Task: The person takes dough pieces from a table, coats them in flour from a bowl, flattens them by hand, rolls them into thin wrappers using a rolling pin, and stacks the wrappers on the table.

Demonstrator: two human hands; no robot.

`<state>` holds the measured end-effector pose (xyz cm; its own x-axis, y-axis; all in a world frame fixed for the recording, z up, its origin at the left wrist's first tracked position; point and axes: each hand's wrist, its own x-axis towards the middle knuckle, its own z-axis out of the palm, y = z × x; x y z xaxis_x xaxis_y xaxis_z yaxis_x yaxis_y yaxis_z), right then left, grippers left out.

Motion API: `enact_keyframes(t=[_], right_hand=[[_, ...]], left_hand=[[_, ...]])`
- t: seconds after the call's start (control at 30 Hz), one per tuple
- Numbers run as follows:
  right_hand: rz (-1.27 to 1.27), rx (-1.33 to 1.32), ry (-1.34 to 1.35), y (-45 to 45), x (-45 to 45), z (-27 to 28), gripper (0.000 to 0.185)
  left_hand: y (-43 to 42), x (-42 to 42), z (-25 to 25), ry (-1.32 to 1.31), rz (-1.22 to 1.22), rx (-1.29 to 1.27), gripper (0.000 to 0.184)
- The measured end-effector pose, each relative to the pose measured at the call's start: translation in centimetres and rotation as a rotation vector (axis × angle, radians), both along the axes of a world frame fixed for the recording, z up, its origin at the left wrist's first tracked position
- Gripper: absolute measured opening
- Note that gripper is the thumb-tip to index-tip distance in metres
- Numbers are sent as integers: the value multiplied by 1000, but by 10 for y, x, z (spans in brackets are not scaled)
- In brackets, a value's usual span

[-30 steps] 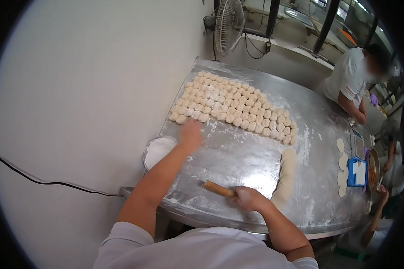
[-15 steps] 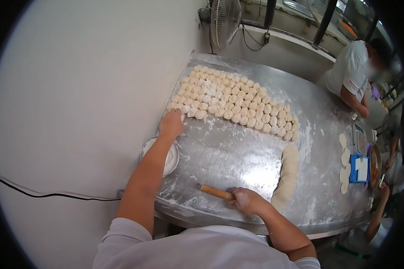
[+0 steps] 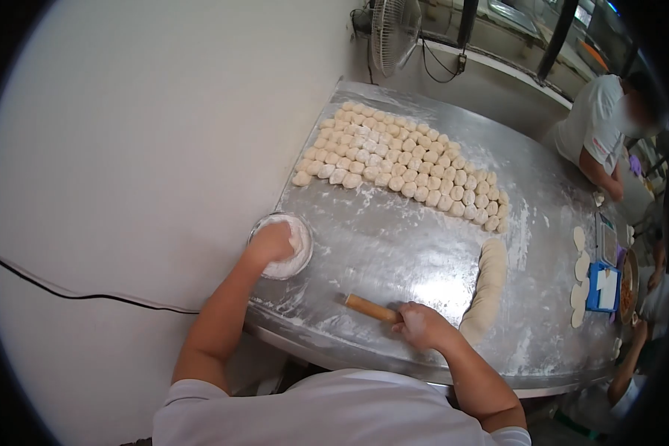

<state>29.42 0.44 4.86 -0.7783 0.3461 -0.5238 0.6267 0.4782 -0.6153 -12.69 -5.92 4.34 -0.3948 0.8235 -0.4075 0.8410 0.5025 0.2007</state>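
Note:
My left hand [image 3: 273, 241] is down in a round bowl of white flour [image 3: 300, 260] at the table's left edge; its fingers are hidden in the bowl, and whether they hold anything does not show. Near the front edge, my right hand [image 3: 418, 325] is closed on one end of a wooden rolling pin [image 3: 370, 307], which points left. Rows of small dough pieces [image 3: 409, 160] cover the far part of the metal table. To the right of my right hand lies a thick dough roll [image 3: 487, 290].
A fan [image 3: 394, 36] stands beyond the table. At the right are flat dough rounds [image 3: 578, 273], a scale [image 3: 608, 241], a blue box [image 3: 603, 288] and a pan of filling [image 3: 628, 286]. One person [image 3: 593, 130] leans at the far right; others work nearby.
My left hand has moved from the near left corner of the dough pieces back into the flour bowl. My right hand still holds the rolling pin. The view has shifted slightly.

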Motion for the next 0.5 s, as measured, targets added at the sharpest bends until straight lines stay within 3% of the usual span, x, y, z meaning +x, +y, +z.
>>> enact_keyframes(t=[0.1, 0.3, 0.5], right_hand=[[25, 15, -27, -1, -1, 4, 33], [60, 52, -7, -4, -1, 5, 32], [113, 39, 3, -11, 1, 5, 34]], left_hand=[[-20, 8, -8, -6, -22, -7, 36], [7, 73, 74, -362, 14, 189, 36], [38, 158, -39, -294, -386, 201, 38]])
